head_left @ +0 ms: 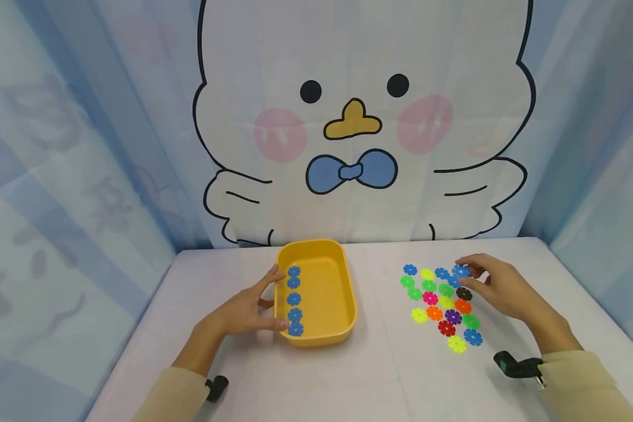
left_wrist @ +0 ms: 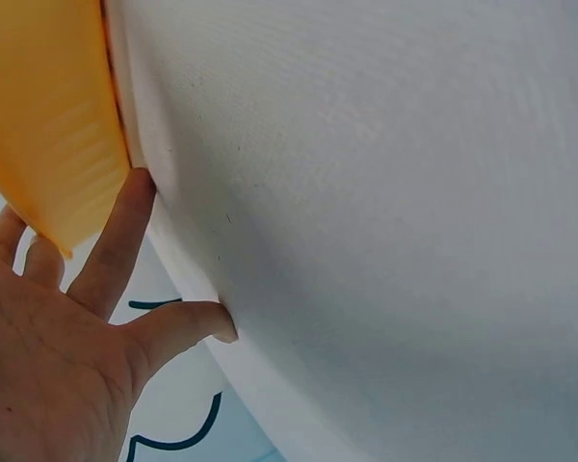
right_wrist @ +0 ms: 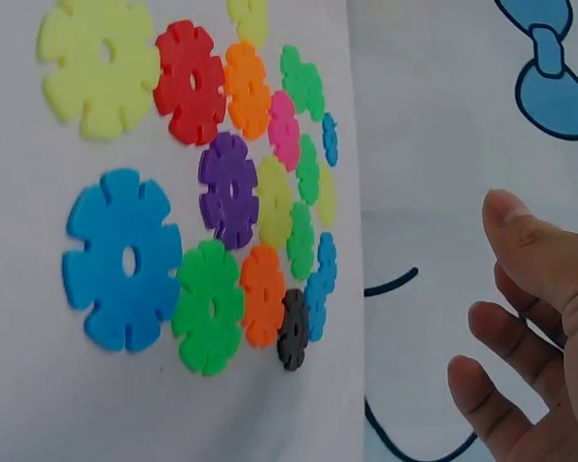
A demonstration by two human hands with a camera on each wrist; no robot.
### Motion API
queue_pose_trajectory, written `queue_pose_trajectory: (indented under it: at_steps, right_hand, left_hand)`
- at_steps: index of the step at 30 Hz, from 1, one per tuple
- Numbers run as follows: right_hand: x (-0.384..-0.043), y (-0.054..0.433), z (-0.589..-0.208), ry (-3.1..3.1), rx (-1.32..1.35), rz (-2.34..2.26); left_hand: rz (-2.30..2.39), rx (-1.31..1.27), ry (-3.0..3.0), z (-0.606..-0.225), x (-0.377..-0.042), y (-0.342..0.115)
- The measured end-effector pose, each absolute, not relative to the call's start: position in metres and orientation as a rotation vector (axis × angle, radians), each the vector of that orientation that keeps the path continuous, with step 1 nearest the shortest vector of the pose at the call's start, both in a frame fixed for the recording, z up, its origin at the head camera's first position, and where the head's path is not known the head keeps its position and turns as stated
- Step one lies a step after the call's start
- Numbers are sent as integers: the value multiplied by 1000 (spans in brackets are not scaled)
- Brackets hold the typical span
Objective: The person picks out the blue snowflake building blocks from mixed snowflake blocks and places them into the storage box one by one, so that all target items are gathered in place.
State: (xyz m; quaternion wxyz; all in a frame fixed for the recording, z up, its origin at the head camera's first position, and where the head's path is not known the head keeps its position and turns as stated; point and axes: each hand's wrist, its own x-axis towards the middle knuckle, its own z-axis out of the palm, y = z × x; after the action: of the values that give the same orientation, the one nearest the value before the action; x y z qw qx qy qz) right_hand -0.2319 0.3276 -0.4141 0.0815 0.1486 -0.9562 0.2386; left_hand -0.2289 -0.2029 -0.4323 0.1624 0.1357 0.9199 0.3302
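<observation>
My left hand [head_left: 245, 310] steadies the left side of a yellow tray [head_left: 343, 275]; its fingers are spread and fairly straight, with thumb and fingertips at the rim. In the left wrist view, fingertips touch the outer wall of the tray [left_wrist: 48, 125]. A column of several blue notched discs [head_left: 293, 299] lies along the tray's left side. Over the back right of the loose discs, my right hand [head_left: 498, 287] pinches a blue notched disc [head_left: 460, 271] between thumb and index finger. The right wrist view shows the other fingers of this hand [right_wrist: 549, 337] loosely bent, the held disc hidden.
Loose notched discs in mixed colours lie on the white table [head_left: 380, 363], among them a purple disc [head_left: 453, 317], a red disc [head_left: 446, 328] and a black disc [right_wrist: 293, 329]. A printed cloth [head_left: 348, 217] hangs behind the table's back edge.
</observation>
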Motion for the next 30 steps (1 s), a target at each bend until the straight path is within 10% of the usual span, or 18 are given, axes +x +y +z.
queue_pose_trajectory:
  at_steps: [30]
  right_hand:
    - [-251,255,-418,-2772,638,992]
  left_hand:
    - [910,349,2632,-433,-235,-206]
